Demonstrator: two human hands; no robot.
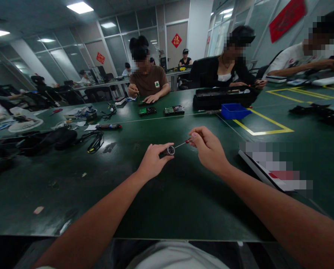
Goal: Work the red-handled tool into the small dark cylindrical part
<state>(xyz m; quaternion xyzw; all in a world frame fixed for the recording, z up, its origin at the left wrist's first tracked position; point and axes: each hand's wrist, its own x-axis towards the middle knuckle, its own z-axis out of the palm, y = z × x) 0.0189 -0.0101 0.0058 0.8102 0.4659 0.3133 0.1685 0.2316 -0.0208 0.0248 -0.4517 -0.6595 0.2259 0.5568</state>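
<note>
My left hand (152, 160) is closed around a small dark cylindrical part (170, 150), whose round, light-rimmed end faces me. Between the thumb and fingers of my right hand (209, 147) is a thin screwdriver (181, 144) with a red handle. Its metal shaft points left, and the tip lies at the rim of the cylinder; whether it touches a screw there is too small to tell. Both hands are above the green table (167, 209).
Across the table, a person (150, 80) works by two circuard-bearing drives (174, 110). A blue bin (234, 111) stands before a long black case (224, 98). A box (268, 172) lies right of my arm; black cables (95, 142) and a dark pen-shaped tool (108, 126) lie left.
</note>
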